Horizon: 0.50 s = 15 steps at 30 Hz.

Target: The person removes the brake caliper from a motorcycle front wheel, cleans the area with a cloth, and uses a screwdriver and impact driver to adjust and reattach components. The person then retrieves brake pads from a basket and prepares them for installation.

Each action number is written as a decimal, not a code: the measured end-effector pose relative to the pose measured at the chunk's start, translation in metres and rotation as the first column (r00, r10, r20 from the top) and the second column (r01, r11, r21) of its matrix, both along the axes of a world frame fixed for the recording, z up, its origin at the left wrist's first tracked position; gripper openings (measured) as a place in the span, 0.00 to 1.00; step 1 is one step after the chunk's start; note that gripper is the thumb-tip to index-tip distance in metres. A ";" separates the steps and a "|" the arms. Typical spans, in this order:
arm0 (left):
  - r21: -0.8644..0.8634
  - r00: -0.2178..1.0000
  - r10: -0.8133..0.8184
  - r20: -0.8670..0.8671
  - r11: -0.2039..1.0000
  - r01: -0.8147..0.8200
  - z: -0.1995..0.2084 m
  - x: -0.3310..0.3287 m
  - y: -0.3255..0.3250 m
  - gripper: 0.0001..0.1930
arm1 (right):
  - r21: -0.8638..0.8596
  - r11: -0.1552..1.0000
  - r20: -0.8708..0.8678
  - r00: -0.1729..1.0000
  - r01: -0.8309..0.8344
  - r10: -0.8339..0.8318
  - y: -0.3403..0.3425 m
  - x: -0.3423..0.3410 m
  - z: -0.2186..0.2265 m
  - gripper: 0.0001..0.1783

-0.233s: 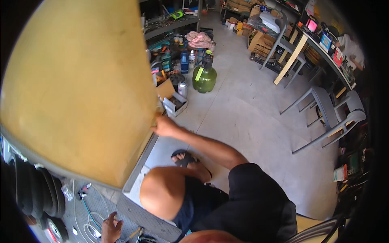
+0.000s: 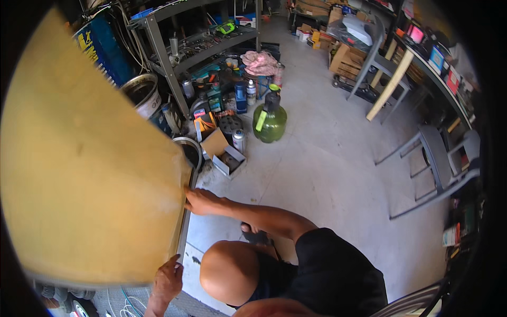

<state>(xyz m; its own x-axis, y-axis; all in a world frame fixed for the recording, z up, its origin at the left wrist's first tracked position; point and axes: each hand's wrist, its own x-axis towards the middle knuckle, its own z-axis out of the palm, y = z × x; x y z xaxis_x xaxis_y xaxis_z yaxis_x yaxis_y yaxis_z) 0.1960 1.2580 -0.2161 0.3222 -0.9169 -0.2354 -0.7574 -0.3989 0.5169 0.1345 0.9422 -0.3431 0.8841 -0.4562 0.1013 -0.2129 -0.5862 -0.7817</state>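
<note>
A large pale-yellow panel (image 2: pixel 100 174) with a grey rim fills the left side of the view. At its right edge, my right hand (image 2: pixel 204 202) is closed, with the fingers bent over the border and the fingertips partly hidden. Closer to me, my left hand (image 2: pixel 168 278) is at the panel's near right corner. Its fingers are slightly bent and apart, with the fingertips at or against the edge. My bent knee (image 2: pixel 229 272) is just right of the left hand.
Beyond the panel stand a green round bottle (image 2: pixel 270 122), an opened cardboard box (image 2: pixel 224 153), spray cans and a metal shelf (image 2: pixel 166 58). Grey chairs (image 2: pixel 435 158) and a table (image 2: pixel 449 84) are on the right. Cables (image 2: pixel 127 304) lie below the panel.
My left hand has risen from low over the cables to the panel's near corner. The right hand stays on the edge. The panel has shifted in view, uncovering a bucket and shelf behind it.
</note>
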 end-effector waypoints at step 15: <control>0.259 0.975 -0.087 -0.203 0.956 0.139 -0.092 0.016 -0.109 0.18 | -0.249 0.891 -0.885 0.284 0.381 -0.368 -0.208 -0.378 -0.249 0.48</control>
